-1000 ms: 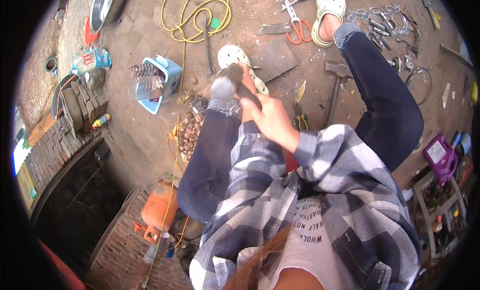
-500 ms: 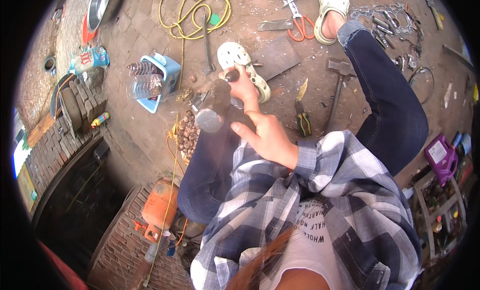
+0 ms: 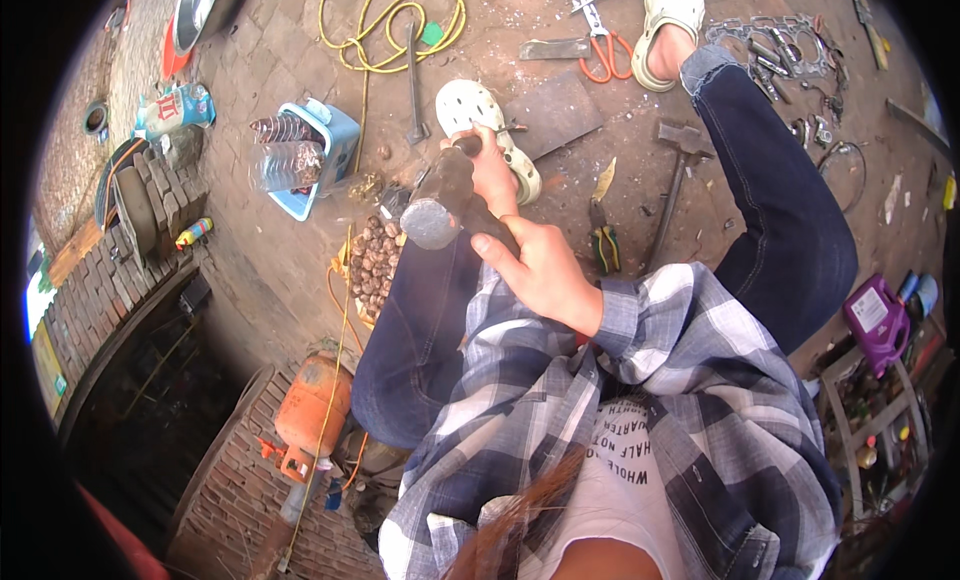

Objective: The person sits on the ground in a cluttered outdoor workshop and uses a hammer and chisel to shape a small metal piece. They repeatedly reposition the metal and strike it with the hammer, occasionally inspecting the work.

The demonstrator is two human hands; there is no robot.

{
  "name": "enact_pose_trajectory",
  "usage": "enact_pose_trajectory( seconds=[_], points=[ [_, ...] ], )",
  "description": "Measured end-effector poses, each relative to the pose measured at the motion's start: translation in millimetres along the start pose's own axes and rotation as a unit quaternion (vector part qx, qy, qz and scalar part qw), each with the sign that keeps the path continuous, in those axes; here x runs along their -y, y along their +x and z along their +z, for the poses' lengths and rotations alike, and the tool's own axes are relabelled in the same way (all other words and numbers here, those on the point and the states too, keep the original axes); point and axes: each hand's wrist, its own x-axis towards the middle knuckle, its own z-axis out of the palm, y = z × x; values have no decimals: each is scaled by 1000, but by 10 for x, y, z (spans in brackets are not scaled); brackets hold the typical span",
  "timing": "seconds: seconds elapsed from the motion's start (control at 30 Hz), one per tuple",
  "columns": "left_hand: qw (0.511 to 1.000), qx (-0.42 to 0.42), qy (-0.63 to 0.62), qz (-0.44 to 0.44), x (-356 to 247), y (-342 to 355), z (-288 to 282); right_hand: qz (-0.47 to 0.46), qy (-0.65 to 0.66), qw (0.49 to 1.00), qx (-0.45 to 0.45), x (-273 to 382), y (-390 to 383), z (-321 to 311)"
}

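Observation:
My right hand [image 3: 545,270] is wrapped round the handle of a heavy hammer [image 3: 432,220], which is held over my left thigh with its worn round face turned up. Just beyond the hammer head, my left hand [image 3: 492,170] is closed beside my cream clog [image 3: 468,107]. Between its fingers sits a dark, round-ended piece [image 3: 467,145]; its lower part is hidden, so I cannot tell its kind. Left of my thigh lies a heap of small brown round pieces [image 3: 375,265].
Around my feet lie a metal plate [image 3: 555,113], pliers [image 3: 605,242], a second hammer [image 3: 683,140], red-handled scissors [image 3: 608,58] and metal parts [image 3: 775,55]. Leftward are a blue bin [image 3: 345,145], a yellow cord [image 3: 455,25] and an orange gas cylinder [image 3: 318,400]. A purple jug [image 3: 878,320] stands right.
The hammer head has shifted slightly up and to the right in the picture. My left hand stays by the clog, still closed.

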Motion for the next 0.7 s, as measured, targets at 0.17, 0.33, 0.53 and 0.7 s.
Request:
enact_pose_trajectory(
  seconds=[0.17, 0.33, 0.53, 0.7],
  points=[
    [998, -6, 24, 54, 89, 88, 27, 0, -23, 1000, 19, 29, -19, 5],
    [972, 20, -168, 162, 412, 235, 211, -125, -26, 992, 13, 285, -200, -19],
    [920, -55, 255, 291, 582, 332, 240, -39, -72, 996, -48, -7, 64, -85],
    [992, 46, -112, -27, 94, 182, -55, 98, -11, 978, -182, -1128, 349, -97]
  ],
)
